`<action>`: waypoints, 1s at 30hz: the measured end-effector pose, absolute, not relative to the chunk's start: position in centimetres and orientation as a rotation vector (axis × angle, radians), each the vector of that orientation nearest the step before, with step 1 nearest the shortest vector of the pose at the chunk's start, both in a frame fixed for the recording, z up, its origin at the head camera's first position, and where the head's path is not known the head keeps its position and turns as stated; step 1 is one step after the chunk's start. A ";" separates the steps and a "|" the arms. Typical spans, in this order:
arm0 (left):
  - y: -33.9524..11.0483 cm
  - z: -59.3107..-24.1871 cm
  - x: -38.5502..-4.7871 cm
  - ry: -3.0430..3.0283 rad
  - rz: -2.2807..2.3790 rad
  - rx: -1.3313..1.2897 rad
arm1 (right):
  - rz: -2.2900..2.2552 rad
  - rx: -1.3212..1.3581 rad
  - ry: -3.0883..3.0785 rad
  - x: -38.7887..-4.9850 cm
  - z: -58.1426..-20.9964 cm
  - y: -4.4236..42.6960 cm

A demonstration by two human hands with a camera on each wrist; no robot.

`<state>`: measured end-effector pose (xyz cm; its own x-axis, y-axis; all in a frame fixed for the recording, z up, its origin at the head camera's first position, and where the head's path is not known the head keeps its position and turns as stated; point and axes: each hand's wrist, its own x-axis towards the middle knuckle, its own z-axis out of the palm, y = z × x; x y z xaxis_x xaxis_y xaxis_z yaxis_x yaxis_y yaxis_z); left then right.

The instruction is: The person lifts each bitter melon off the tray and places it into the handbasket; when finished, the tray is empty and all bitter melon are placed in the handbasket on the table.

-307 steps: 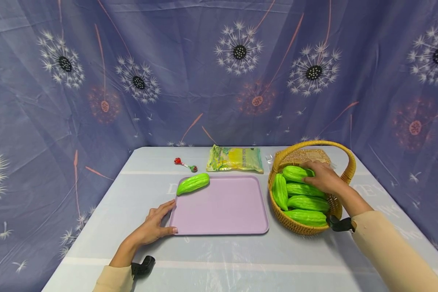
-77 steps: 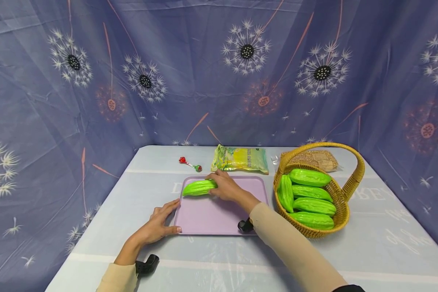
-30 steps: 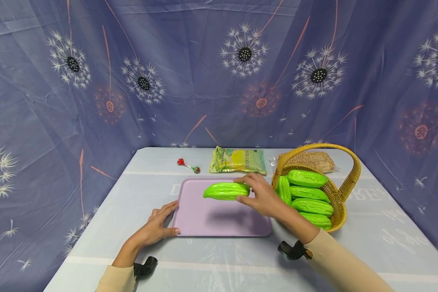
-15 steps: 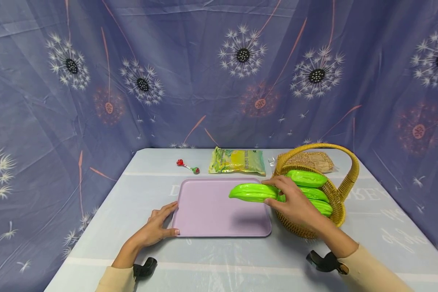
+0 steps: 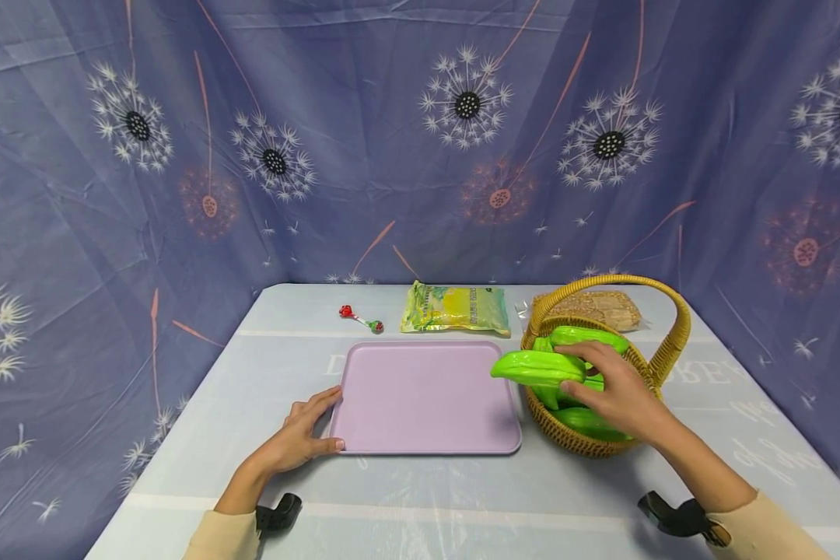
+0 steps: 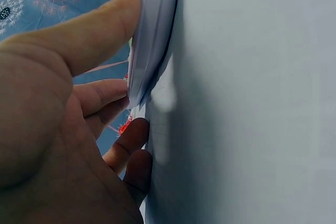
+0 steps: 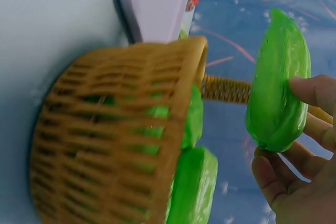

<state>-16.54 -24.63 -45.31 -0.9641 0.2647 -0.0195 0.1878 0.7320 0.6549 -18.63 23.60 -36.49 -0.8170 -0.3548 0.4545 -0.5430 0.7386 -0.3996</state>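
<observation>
My right hand (image 5: 612, 393) pinches a bright green, ribbed bitter melon (image 5: 537, 369) by its right end, between thumb and fingers. It holds the melon above the wicker basket (image 5: 567, 439), apart from the rim in the right wrist view. Several more bitter melons (image 5: 588, 422) lie inside, partly hidden by the hand and the held one. On the left, my left hand (image 5: 297, 435) rests against the lilac tray (image 5: 423, 400), its thumb at the near left corner and its fingers along the left edge. Relaxed fingers (image 6: 134, 148) touch the tabletop below the tray rim.
A tall arched handle (image 5: 672, 350) rises over the basket. Behind the tray lie a yellow-green packet (image 5: 455, 309) and a small red-and-green ended stick (image 5: 361, 319). A clear bag of tan contents (image 5: 595, 309) sits behind the basket. A dandelion-patterned curtain surrounds the table.
My right hand has taken the bitter melon off the tray, lifted it and carried it right, to over the basket. The left hand has stayed at the tray's left edge.
</observation>
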 end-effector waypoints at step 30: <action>-24.7 -45.5 -16.6 2.824 1.051 0.377 | 0.599 0.457 -2.701 -19.4 -38.4 29.6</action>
<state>-16.60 -24.68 -45.54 -0.9638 0.2663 -0.0119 0.1937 0.7304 0.6550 -19.36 29.63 -38.38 -0.8919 -0.2345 0.3866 -0.3760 0.8596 -0.3459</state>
